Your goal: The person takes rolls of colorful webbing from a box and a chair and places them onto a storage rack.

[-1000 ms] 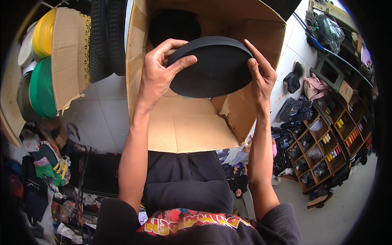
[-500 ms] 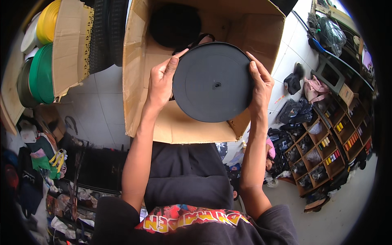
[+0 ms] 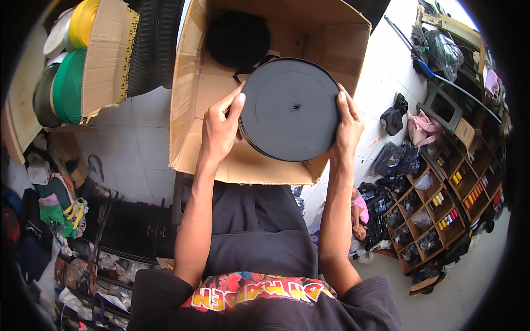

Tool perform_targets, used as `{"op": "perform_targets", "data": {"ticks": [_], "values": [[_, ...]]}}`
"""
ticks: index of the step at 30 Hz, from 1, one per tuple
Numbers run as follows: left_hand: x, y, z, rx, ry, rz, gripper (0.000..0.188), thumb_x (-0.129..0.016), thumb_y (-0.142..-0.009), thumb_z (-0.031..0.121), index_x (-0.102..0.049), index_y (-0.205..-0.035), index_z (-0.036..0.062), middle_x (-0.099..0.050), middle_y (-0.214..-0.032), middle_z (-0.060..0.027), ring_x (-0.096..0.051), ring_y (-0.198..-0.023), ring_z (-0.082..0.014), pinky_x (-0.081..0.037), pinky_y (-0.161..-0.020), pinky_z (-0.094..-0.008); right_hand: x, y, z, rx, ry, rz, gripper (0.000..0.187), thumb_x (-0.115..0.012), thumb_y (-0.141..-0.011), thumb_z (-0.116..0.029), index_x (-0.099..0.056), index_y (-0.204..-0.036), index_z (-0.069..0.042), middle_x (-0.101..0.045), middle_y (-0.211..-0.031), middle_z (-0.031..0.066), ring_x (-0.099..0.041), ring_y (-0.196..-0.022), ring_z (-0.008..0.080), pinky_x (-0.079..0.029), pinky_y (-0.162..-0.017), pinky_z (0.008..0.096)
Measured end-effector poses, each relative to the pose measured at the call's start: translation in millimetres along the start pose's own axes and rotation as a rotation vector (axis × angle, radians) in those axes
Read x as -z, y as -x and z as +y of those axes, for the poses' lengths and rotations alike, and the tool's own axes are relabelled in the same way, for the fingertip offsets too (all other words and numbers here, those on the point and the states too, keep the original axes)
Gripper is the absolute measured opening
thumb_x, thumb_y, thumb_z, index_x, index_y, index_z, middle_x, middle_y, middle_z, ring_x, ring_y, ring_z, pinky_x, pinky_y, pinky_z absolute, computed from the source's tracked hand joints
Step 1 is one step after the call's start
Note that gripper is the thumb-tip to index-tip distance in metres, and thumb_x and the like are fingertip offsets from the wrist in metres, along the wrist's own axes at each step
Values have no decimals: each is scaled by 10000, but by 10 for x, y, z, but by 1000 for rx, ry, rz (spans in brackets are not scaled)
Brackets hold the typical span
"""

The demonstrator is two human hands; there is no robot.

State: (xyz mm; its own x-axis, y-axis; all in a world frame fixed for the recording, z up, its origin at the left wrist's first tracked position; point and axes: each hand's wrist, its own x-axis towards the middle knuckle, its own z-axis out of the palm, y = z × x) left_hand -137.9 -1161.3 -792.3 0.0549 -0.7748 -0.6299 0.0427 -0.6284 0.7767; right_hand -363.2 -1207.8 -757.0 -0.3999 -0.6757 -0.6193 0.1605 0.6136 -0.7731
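Between my hands is a roll of black webbing (image 3: 287, 129), wound into a flat disc with a small hole at its middle. My left hand (image 3: 221, 124) grips its left edge, thumb on top and fingers partly under it. My right hand (image 3: 348, 118) closes on the right edge the same way. The roll hangs above an open cardboard box (image 3: 185, 105), covering part of the inside. Deeper in the box, at its far left, lies a second black roll (image 3: 238, 38). A loose black strap end (image 3: 243, 73) shows beside the held roll.
At far left a cardboard box (image 3: 105, 60) holds a green roll (image 3: 69, 85) and a yellow roll (image 3: 85, 25). On the right stands a wooden compartment rack (image 3: 436, 209) with thread spools. A person in pink (image 3: 360, 212) is near it. Black bags (image 3: 395, 157) lie on the floor.
The held roll has tilted slightly, so more of its left side edge shows. The view has shifted a little, and the box appears slightly left and higher at its near edge.
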Motion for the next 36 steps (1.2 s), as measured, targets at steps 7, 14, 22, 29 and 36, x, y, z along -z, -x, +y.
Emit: {"op": "perform_targets", "data": {"ticks": [7,14,22,29,36], "values": [[10,235,294,294,155,-81,514,-540,-944,336,-456,-1358,42,-650,-1011,-171,-635,-486,-173,-475,-364,-221,84,50,-77,149,-68,90,349,-632,-904,-167,-603,-1171,56,-666,-1015,137,-634,-864,151,-513,-785,257],[-303,312,422,111,388,42,564,-516,-958,361,-365,-1404,49,-652,-958,-103,-618,-523,-121,-416,-323,-200,-122,263,-161,290,-186,135,343,-618,-917,-170,-591,-1164,67,-662,-1000,134,-628,-875,153,-513,-779,260],[-187,587,910,-221,162,112,518,-447,-995,337,-431,-1345,-45,-587,-1198,-143,-523,-1132,-185,-370,-1005,-294,206,476,-821,18,-106,-383,468,-672,-806,-201,-492,-1218,-67,-622,-1005,119,-621,-886,187,-523,-772,287],[140,1062,1510,-281,18,-120,545,-435,-991,401,-445,-1353,-6,-572,-1245,-154,-525,-1163,-207,-380,-1005,-308,45,789,-1521,31,249,-721,569,-751,-750,-226,-555,-1251,-40,-643,-1062,125,-624,-962,214,-497,-868,310],[891,1864,1658,-246,-175,37,463,-444,-990,377,-545,-1284,34,-632,-1104,-120,-564,-978,-172,-427,-880,-296,-215,1499,-1839,201,315,-769,607,-803,-690,-182,-591,-1236,-25,-653,-1083,147,-631,-980,207,-486,-903,321]]}}
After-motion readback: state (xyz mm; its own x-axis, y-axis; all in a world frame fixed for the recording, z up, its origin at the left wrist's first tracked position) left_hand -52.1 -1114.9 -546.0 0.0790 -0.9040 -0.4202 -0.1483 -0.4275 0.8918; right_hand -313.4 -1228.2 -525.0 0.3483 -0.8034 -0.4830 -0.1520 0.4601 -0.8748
